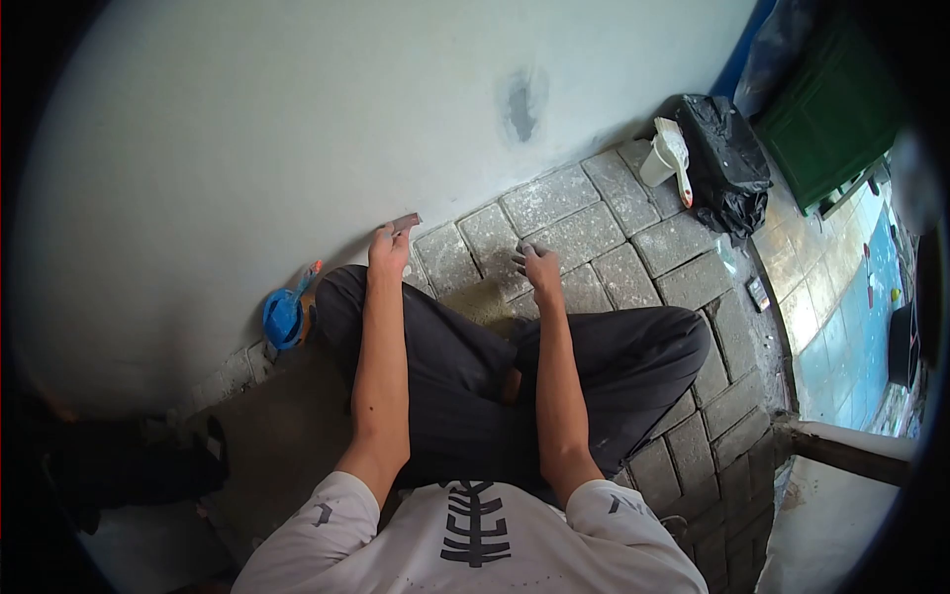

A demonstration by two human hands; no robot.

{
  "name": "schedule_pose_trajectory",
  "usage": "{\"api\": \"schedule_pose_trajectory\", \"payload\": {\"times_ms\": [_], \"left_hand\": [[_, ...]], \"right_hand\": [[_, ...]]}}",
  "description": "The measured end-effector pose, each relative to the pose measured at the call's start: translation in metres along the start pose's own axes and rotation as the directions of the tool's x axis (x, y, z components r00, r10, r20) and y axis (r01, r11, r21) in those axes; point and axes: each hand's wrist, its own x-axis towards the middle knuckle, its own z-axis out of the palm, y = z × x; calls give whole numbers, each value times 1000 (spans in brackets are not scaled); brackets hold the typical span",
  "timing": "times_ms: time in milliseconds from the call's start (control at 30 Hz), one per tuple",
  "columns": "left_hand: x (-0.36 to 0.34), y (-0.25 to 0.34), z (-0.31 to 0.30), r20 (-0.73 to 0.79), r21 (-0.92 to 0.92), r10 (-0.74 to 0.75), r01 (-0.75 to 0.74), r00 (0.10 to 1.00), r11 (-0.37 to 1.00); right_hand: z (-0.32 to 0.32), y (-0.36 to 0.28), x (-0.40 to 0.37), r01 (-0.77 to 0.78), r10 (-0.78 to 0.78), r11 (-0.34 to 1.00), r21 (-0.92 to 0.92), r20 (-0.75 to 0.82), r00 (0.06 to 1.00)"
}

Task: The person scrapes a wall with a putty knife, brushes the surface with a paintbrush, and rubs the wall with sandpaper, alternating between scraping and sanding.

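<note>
Near the foot of the pale wall (297, 119), my left hand (389, 249) grips a small flat reddish-brown piece (407, 223), which looks like sandpaper. Its end sticks out to the right of the fingers, close to the wall. Over the paving blocks (574, 236), my right hand (537, 267) hangs with its fingers curled. A small dark thing (525, 247) shows at its fingertips, too small to make out. A dark grey patch (522, 107) marks the wall higher up.
A blue container (283, 317) stands by the wall at left of my knee. To the right are a white cup (655, 166) with a brush (674, 148), a black plastic-covered box (727, 148) and a green crate (831, 104). A small box (758, 294) lies on the ground.
</note>
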Motion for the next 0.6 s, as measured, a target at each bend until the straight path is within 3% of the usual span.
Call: {"api": "schedule_pose_trajectory", "payload": {"times_ms": [33,133,267,333,367,433,600], "left_hand": [[3,-6,-9,20,20,60,-61,998,998],[10,2,-14,-21,57,-33,34,999,998],[-4,-6,-13,-12,78,-2,3,1000,997],[15,-1,-23,39,415,-41,21,998,910],[18,-1,-20,47,413,-34,11,998,911],[9,-6,-13,-22,-37,7,-8,1000,999],[10,-3,-15,-49,-63,-19,16,999,998]], "right_hand": [[-2,5,-1,-21,21,1000,-21,2,1000],[0,6,-6,-2,2,1000,16,-10,1000],[-2,4,-2,12,-12,1000,18,-33,999],[1,-1,-7,45,-45,999,5,-19,999],[2,-7,-11,6,-4,999,54,-29,1000],[3,-14,-15,-39,44,993,113,-48,998],[1,-15,-17,-21,29,990,140,-58,998]]}}
